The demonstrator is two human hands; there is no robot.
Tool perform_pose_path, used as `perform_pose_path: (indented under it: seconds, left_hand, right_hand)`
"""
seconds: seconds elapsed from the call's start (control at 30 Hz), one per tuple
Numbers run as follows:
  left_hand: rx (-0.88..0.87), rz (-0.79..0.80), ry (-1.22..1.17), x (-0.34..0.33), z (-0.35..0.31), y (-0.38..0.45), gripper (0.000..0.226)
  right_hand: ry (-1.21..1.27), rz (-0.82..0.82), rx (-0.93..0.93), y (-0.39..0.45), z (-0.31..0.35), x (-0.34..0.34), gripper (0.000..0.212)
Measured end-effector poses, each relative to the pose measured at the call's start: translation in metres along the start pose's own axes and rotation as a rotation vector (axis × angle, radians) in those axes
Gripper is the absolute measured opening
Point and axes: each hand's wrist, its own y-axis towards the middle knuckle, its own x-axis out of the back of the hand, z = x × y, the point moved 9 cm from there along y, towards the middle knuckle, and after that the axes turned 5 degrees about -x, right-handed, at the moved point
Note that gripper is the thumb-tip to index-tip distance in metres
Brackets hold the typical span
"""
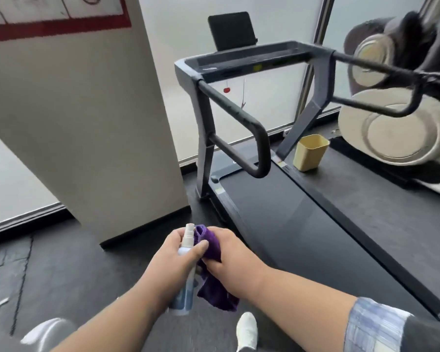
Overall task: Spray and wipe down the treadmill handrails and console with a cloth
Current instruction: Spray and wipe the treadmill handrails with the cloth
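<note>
I see my left hand (181, 252) curled round one spray bottle (186, 275) | my right hand (229, 252) clutching one purple cloth (215, 288), touching the bottle | ahead, one treadmill (277, 212): two handrails (239, 115), one console (254, 60) | beside it, one yellow bin (310, 152) on floor

The dark grey floor (61, 270) carries the treadmill (285, 212), standing beside a pale pillar (92, 123) whose base meets the floor. 1 yellow bin (310, 152) sits on the floor just right of the treadmill's deck, near a beige massage chair (396, 128).
</note>
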Motion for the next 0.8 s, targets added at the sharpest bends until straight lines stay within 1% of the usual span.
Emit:
perform_pose_path:
  seconds: [0.07, 0.1, 0.17, 0.23, 0.27, 0.37, 0.43, 0.47, 0.53, 0.6, 0.67, 0.73, 0.8]
  left_hand:
    - [-0.063, 0.033, 0.048, -0.012, -0.018, 0.036, 0.048]
    - [-0.098, 0.028, 0.075, -0.015, -0.028, 0.053, 0.048]
    - [-0.15, 0.014, 0.102, -0.021, -0.048, 0.091, 0.046]
    - [-0.184, 0.037, 0.118, -0.029, -0.069, 0.129, 0.043]
    - [-0.205, 0.054, 0.132, -0.031, -0.079, 0.145, 0.042]
    - [-0.262, 0.085, 0.16, -0.036, -0.111, 0.196, 0.038]
    - [-0.301, 0.101, 0.134, -0.036, -0.129, 0.225, 0.036]
    - [-0.302, 0.117, 0.102, -0.035, -0.134, 0.239, 0.036]
    - [-0.269, 0.169, 0.026, -0.031, -0.136, 0.262, 0.038]
    - [-0.217, 0.231, -0.008, -0.026, -0.133, 0.283, 0.039]
    - [-0.192, 0.285, 0.032, -0.021, -0.131, 0.306, 0.04]
    - [-0.179, 0.348, 0.046, -0.02, -0.129, 0.327, 0.041]
    - [-0.181, 0.416, 0.073, -0.018, -0.127, 0.347, 0.042]
  right_hand:
    - [0.016, -0.066, 0.039, 0.023, 0.002, 0.023, 0.028]
    - [0.043, -0.093, 0.042, 0.035, 0.001, 0.034, 0.03]
    - [0.054, -0.156, 0.001, 0.063, -0.011, 0.056, 0.046]
    - [-0.014, -0.213, -0.052, 0.094, -0.027, 0.078, 0.065]
    - [-0.03, -0.227, -0.071, 0.108, -0.034, 0.088, 0.07]
    - [0.0, -0.267, -0.107, 0.154, -0.041, 0.121, 0.076]
    - [0.035, -0.278, -0.092, 0.182, -0.038, 0.14, 0.08]
    - [0.061, -0.275, -0.077, 0.193, -0.036, 0.148, 0.08]
    - [0.132, -0.247, -0.041, 0.208, -0.032, 0.158, 0.075]
    - [0.275, -0.14, -0.001, 0.221, -0.033, 0.155, 0.066]
    - [0.431, -0.063, -0.02, 0.237, -0.044, 0.149, 0.065]
    - [0.596, -0.081, -0.093, 0.259, -0.065, 0.147, 0.062]
    - [0.678, -0.137, -0.152, 0.28, -0.077, 0.149, 0.049]
